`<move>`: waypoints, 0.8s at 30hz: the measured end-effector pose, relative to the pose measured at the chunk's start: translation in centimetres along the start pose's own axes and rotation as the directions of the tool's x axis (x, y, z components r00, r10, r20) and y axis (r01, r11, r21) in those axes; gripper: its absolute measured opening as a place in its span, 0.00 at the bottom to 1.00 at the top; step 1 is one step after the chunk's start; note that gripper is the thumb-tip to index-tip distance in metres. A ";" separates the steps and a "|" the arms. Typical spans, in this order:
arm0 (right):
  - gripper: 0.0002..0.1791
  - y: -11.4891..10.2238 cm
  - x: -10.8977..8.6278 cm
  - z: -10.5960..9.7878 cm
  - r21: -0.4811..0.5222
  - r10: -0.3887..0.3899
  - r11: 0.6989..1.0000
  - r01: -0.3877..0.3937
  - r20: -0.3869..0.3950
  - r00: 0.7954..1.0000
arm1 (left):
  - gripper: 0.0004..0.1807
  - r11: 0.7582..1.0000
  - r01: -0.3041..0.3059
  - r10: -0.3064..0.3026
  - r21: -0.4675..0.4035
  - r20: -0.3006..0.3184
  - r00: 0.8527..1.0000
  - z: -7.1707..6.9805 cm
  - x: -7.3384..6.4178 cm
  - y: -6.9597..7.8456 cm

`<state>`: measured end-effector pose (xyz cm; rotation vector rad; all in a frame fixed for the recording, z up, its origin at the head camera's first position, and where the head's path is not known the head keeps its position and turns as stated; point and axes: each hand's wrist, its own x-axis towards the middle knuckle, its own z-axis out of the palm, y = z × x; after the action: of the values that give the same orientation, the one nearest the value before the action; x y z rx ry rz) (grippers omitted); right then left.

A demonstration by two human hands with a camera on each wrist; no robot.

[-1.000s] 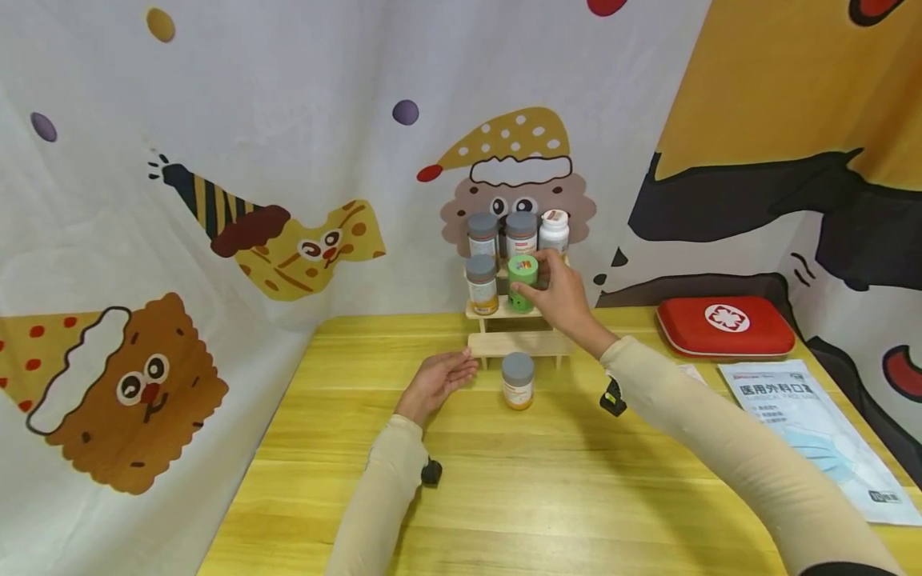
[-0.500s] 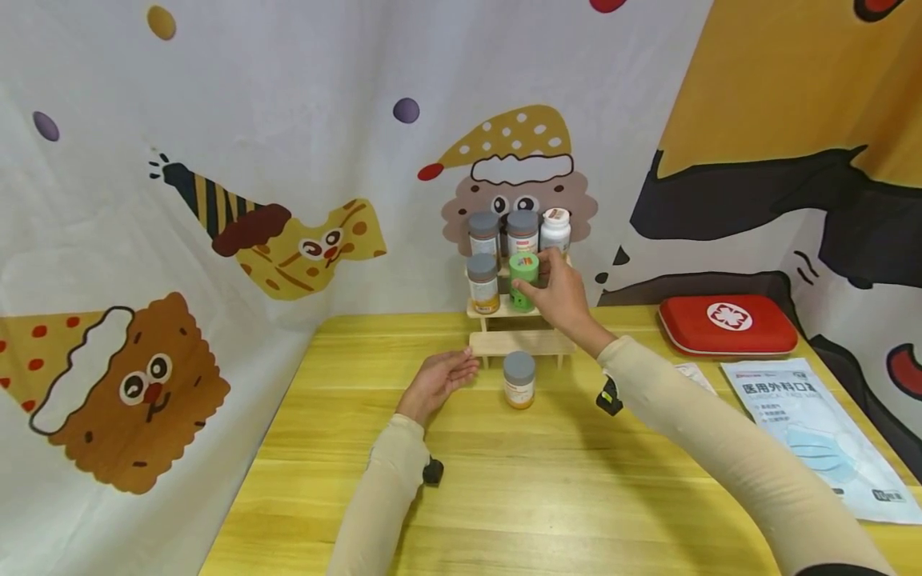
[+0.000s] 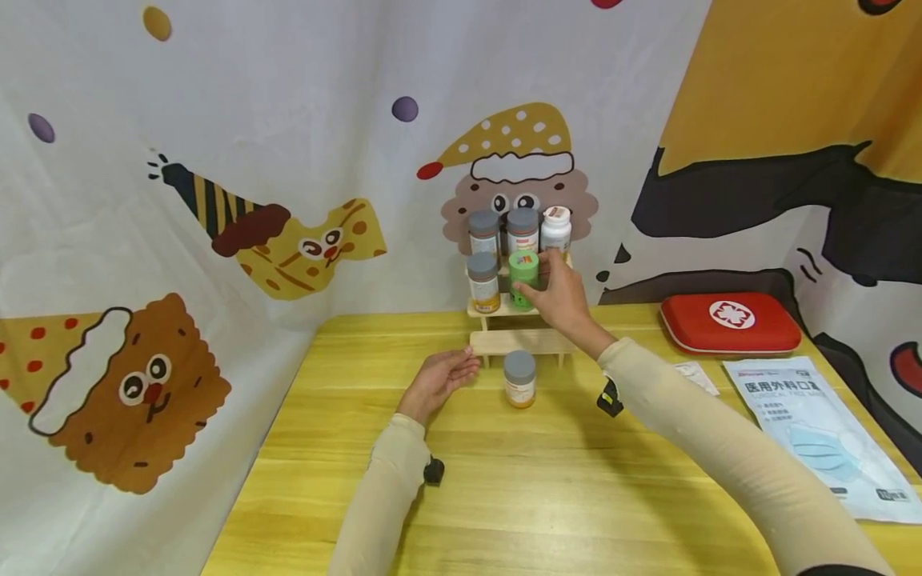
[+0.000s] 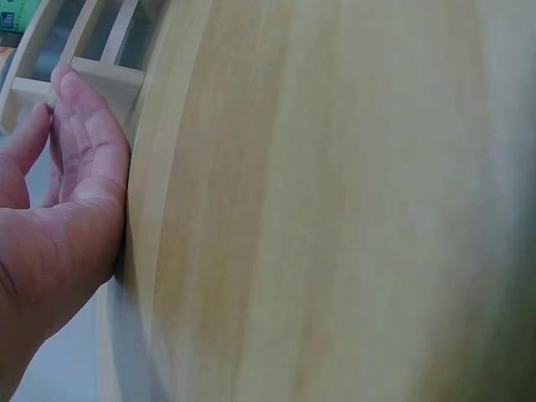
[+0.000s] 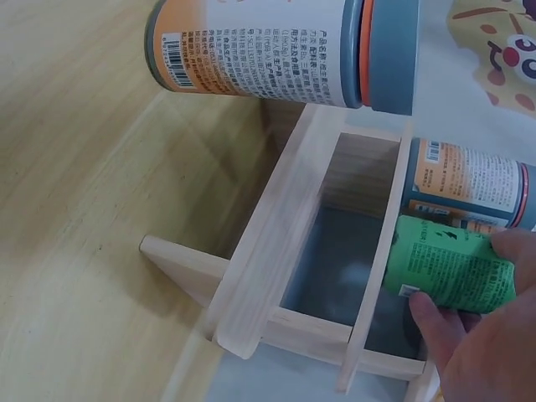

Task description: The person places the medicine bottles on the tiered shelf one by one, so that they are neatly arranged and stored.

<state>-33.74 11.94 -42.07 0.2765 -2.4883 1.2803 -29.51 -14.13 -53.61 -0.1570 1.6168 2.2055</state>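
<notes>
My right hand [image 3: 565, 298] pinches a green bottle [image 3: 523, 276] between thumb and fingers, upright on the middle tier of a small wooden stepped stand [image 3: 519, 343]. In the right wrist view the green bottle [image 5: 448, 264] stands beside a grey-lidded supplement jar [image 5: 465, 184]. Near the left end of the stand's lowest step is my left hand [image 3: 437, 382], fingers fairly straight, fingertips right at the step's corner. The left wrist view has that hand [image 4: 79, 180] low over the table, beside the stand's frame [image 4: 105, 74]. Another grey-lidded jar [image 3: 520, 380] stands upright in front of the stand.
Two grey-lidded jars [image 3: 484, 232] and a white bottle [image 3: 556, 228] occupy the top tier. On the right of the wooden table [image 3: 490, 496] lie a red first-aid case [image 3: 731, 322], a face mask packet [image 3: 821, 436] and a small paper packet [image 3: 697, 378]. A printed curtain [image 3: 346, 96] hangs behind.
</notes>
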 end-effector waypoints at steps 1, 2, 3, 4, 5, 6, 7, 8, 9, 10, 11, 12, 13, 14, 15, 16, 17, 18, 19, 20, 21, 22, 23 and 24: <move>0.34 0.1 0.0 0.0 0.001 -0.003 1.000 0.003 0.000 1.000 | 0.17 1.000 -0.001 0.001 0.001 0.001 1.000 0.0 0.0 0.1; 0.35 0.1 0.0 0.0 0.000 -0.006 1.000 0.006 -0.002 1.000 | 0.18 1.000 -0.002 0.002 0.002 0.003 1.000 0.1 -0.1 0.1; 0.36 0.2 0.0 -0.1 -0.002 -0.011 1.000 0.011 -0.003 1.000 | 0.18 1.000 -0.003 0.003 0.002 0.006 1.000 0.1 -0.1 0.2; 0.37 0.2 0.0 -0.1 -0.003 -0.014 1.000 0.014 -0.003 1.000 | 0.18 1.000 -0.001 0.001 0.002 0.010 1.000 0.1 -0.1 0.2; 0.37 0.3 0.0 -0.1 -0.005 -0.017 1.000 0.017 -0.001 1.000 | 0.18 1.000 0.001 -0.001 0.001 0.012 1.000 0.1 -0.2 0.2; 0.38 0.3 -0.1 -0.1 -0.004 -0.021 1.000 0.021 0.002 1.000 | 0.18 1.000 0.004 -0.004 0.000 0.013 1.000 0.1 -0.2 0.2; 0.39 0.3 -0.1 -0.2 -0.001 -0.023 1.000 0.023 0.006 1.000 | 0.18 1.000 0.005 -0.005 -0.001 0.014 1.000 0.1 -0.2 0.3; 0.40 0.4 -0.1 -0.2 0.003 -0.026 1.000 0.026 0.010 1.000 | 0.18 1.000 0.006 -0.006 0.000 0.013 1.000 0.0 -0.3 0.3; 0.40 0.4 -0.2 -0.2 0.013 -0.029 1.000 0.028 0.015 0.999 | 0.18 1.000 0.006 -0.006 0.000 0.011 1.000 0.0 -0.3 0.3; 0.41 0.4 -0.2 -0.2 0.024 -0.031 0.999 0.030 0.020 0.999 | 0.18 1.000 0.005 -0.005 -0.002 0.007 1.000 0.0 -0.3 0.3; 0.41 0.3 -0.2 -0.3 0.036 -0.032 0.999 0.032 0.023 0.999 | 0.18 1.000 0.003 -0.003 -0.003 0.003 1.000 -0.1 -0.3 0.3; 0.42 0.3 -0.3 -0.3 0.047 -0.033 0.998 0.032 0.024 0.999 | 0.18 1.000 -0.001 0.001 -0.003 -0.003 1.000 -0.1 -0.3 0.3; 0.42 0.2 -0.4 -0.4 0.054 -0.033 0.998 0.032 0.022 0.999 | 0.18 1.000 -0.003 0.003 -0.006 -0.009 1.000 -0.1 -0.3 0.3; 0.42 0.1 -0.5 -0.5 0.061 -0.035 0.998 0.034 0.018 0.999 | 0.18 1.000 -0.005 0.005 -0.008 -0.015 1.000 -0.2 -0.3 0.3; 0.42 0.1 -0.6 -0.6 0.068 -0.036 0.997 0.035 0.014 0.999 | 0.18 1.000 -0.008 0.008 -0.011 -0.018 1.000 -0.2 -0.3 0.2; 0.42 0.1 -0.8 -0.7 0.068 -0.037 0.997 0.037 0.008 0.999 | 0.18 1.000 -0.012 0.012 -0.006 -0.019 1.000 -0.2 -0.3 0.2; 0.42 0.1 -1.0 -0.8 0.069 -0.040 0.997 0.040 0.002 0.999 | 0.18 1.000 -0.014 0.014 -0.003 -0.017 1.000 -0.2 -0.2 0.1; 0.42 0.1 -1.2 -1.0 0.071 -0.042 0.997 0.042 -0.003 0.999 | 0.18 1.000 -0.014 0.014 -0.001 -0.015 1.000 -0.2 -0.2 0.1; 0.41 0.2 -1.5 -1.1 0.075 -0.044 0.996 0.045 -0.007 0.999 | 0.18 1.000 -0.015 0.015 0.001 -0.012 1.000 -0.2 -0.1 0.0; 0.41 0.3 -1.7 -1.2 0.080 -0.044 0.996 0.045 -0.007 0.999 | 0.19 1.000 -0.016 0.016 0.004 -0.010 1.000 -0.1 -0.1 0.0; 0.40 0.3 -2.0 -1.2 0.083 -0.043 0.996 0.043 -0.002 0.999 | 0.19 1.000 -0.017 0.017 0.008 -0.008 1.000 -0.1 -0.1 -0.1; 0.40 0.4 -2.4 -1.3 0.083 -0.043 0.996 0.043 0.001 0.999 | 0.19 1.000 -0.018 0.018 0.012 -0.007 1.000 -0.1 0.0 -0.1; 0.40 0.5 -2.7 -1.4 0.085 -0.041 0.996 0.040 0.006 0.999 | 0.19 1.000 -0.016 0.016 0.009 -0.009 1.000 0.0 0.1 -0.2; 0.40 0.5 -3.1 -1.5 0.084 -0.037 0.996 0.036 0.017 0.999 | 0.19 1.000 -0.018 0.018 0.007 -0.012 1.000 0.0 0.1 -0.2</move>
<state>-30.78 13.57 -42.80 0.3537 -2.4363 1.3753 -29.49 -14.04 -53.85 -0.1547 1.6384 2.2156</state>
